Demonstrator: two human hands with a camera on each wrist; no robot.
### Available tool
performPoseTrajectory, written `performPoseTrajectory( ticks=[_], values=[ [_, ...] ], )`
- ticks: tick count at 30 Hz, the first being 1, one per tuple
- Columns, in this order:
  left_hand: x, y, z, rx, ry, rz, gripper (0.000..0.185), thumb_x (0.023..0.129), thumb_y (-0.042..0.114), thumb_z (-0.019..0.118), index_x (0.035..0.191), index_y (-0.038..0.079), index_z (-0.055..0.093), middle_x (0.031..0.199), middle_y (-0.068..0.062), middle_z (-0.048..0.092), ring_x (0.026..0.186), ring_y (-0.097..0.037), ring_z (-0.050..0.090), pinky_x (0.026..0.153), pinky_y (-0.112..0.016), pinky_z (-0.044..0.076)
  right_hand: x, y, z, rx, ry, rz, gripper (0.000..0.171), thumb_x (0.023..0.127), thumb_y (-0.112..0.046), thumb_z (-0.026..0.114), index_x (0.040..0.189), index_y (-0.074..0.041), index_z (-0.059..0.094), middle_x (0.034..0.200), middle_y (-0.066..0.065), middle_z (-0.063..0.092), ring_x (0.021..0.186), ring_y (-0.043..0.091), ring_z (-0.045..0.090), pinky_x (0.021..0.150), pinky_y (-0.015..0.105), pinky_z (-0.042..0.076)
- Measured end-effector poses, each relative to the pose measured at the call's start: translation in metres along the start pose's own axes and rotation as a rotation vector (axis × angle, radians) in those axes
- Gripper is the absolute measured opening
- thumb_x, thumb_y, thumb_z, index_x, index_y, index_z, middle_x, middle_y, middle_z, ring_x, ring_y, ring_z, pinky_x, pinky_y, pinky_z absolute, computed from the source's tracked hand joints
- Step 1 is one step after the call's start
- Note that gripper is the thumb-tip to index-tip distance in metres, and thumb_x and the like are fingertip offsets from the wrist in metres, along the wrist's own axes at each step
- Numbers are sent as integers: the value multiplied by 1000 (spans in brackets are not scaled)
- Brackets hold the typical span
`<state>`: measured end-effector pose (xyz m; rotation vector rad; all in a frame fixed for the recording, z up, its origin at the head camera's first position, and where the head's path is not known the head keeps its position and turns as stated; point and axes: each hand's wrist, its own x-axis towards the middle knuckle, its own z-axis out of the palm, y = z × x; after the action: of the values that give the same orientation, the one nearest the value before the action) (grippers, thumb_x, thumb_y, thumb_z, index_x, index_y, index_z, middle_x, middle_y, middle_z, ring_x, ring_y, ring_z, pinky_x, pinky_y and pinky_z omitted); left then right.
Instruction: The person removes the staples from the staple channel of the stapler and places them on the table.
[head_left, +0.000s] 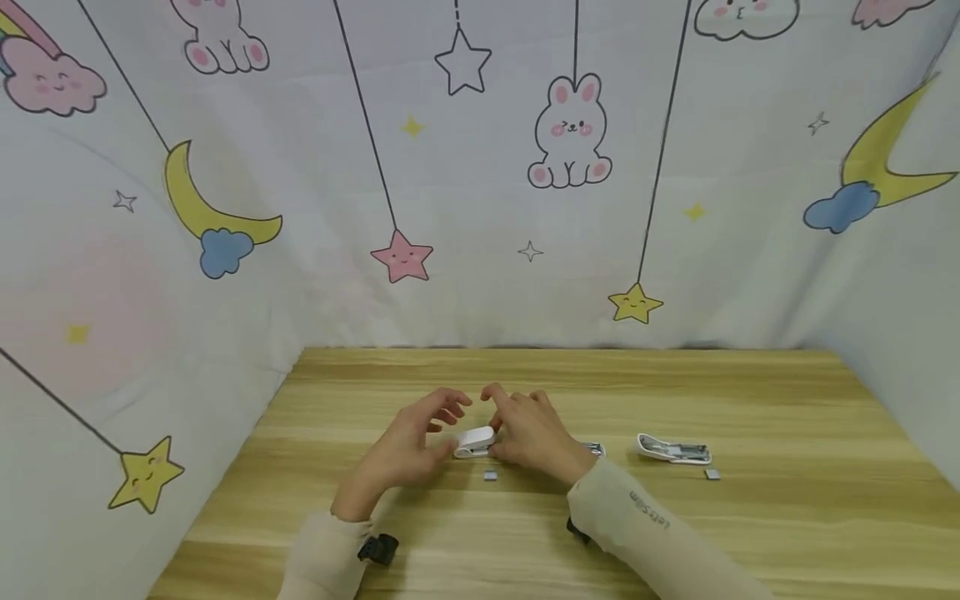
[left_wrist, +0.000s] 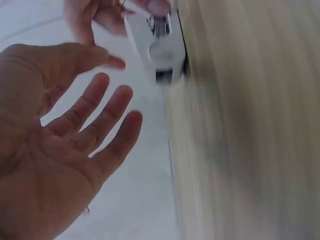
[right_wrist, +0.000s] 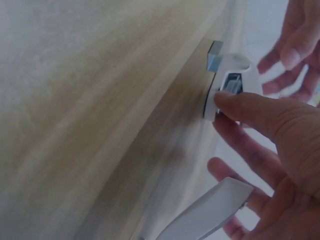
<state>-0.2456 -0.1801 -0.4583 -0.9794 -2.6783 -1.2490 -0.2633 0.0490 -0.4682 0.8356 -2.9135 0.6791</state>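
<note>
A small white stapler (head_left: pixel 476 442) lies on the wooden table (head_left: pixel 787 500) between my two hands. My right hand (head_left: pixel 510 417) holds its right end. In the right wrist view the thumb (right_wrist: pixel 240 107) presses on the stapler (right_wrist: pixel 231 82), and a long white part (right_wrist: pixel 210 210) shows under the palm. My left hand (head_left: pixel 442 412) hovers just left of the stapler, fingers spread and holding nothing. The left wrist view shows the left hand (left_wrist: pixel 110 85) palm up, a short way from the stapler (left_wrist: pixel 160 45). A small grey staple block (head_left: pixel 491 475) lies just in front of the stapler.
A second white stapler (head_left: pixel 673 450) lies opened flat to the right, with another staple block (head_left: pixel 712 473) beside it. A metal piece (head_left: pixel 594 450) shows behind my right wrist. Cartoon-printed cloth (head_left: pixel 480 208) walls in the table at the back and both sides.
</note>
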Motion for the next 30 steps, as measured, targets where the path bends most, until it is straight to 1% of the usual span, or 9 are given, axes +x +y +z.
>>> performPoseTrajectory(
  ticks=[3, 6, 9, 12, 15, 19, 24, 27, 30],
  values=[
    [12, 5, 14, 71, -33, 34, 51, 86, 3, 76, 131, 13, 54, 120, -9, 65, 108, -31, 64, 90, -51, 52, 0, 2, -1, -13, 0, 1, 71, 74, -25, 87, 133, -21, 48, 92, -15, 74, 99, 15, 62, 100, 51, 36],
    [23, 7, 26, 118, -46, 46, 47, 84, 3, 78, 125, 10, 56, 107, -6, 69, 98, -24, 67, 86, -46, 53, -1, 3, -1, -12, 7, -2, 68, 75, -28, 87, 131, -22, 49, 91, -15, 73, 97, 14, 63, 98, 50, 38],
    [27, 7, 30, 136, -45, 41, 43, 85, 3, 78, 121, 10, 55, 96, -1, 69, 88, -17, 67, 80, -40, 54, -1, 3, -1, -7, 11, -8, 65, 76, -29, 86, 130, -23, 49, 90, -15, 73, 95, 14, 63, 96, 50, 38],
    [24, 6, 25, 97, -22, 24, 41, 88, 2, 75, 121, 12, 54, 94, 1, 67, 87, -14, 66, 80, -38, 55, -1, 2, -2, -7, 1, -11, 67, 76, -25, 86, 131, -22, 48, 88, -16, 73, 96, 15, 63, 99, 52, 37],
    [15, 3, 13, 59, 18, 9, 43, 89, 0, 73, 122, 16, 53, 97, 1, 64, 92, -14, 64, 84, -40, 56, -1, 0, -4, -2, -10, -15, 70, 76, -23, 85, 134, -18, 47, 87, -16, 73, 97, 16, 63, 101, 53, 35],
    [-1, -7, -1, 77, 74, -26, 48, 86, -7, 72, 120, 19, 52, 96, -1, 62, 92, -16, 64, 85, -42, 56, 0, -1, -5, 2, -17, -14, 71, 76, -23, 85, 136, -16, 47, 87, -16, 73, 96, 16, 62, 102, 53, 35],
    [-14, -17, -8, 83, 56, -88, 48, 86, -7, 72, 123, 18, 52, 101, -5, 62, 95, -20, 65, 84, -41, 56, 0, 1, -6, -3, -33, -7, 71, 77, -23, 84, 137, -17, 47, 86, -17, 72, 95, 16, 62, 103, 54, 35],
    [-13, -18, -9, 82, 47, -80, 56, 86, -2, 75, 132, 19, 50, 110, -9, 63, 102, -26, 66, 85, -45, 56, -1, 3, -6, -2, -27, -11, 70, 79, -23, 83, 138, -18, 46, 88, -17, 72, 97, 16, 61, 103, 53, 35],
    [-13, -17, -12, 109, 51, -76, 71, 83, 6, 82, 142, 21, 45, 124, -14, 62, 113, -34, 62, 89, -52, 52, -5, 6, -7, 0, 9, -37, 68, 81, -23, 81, 139, -21, 46, 96, -14, 72, 105, 19, 61, 102, 52, 36]
  ],
)
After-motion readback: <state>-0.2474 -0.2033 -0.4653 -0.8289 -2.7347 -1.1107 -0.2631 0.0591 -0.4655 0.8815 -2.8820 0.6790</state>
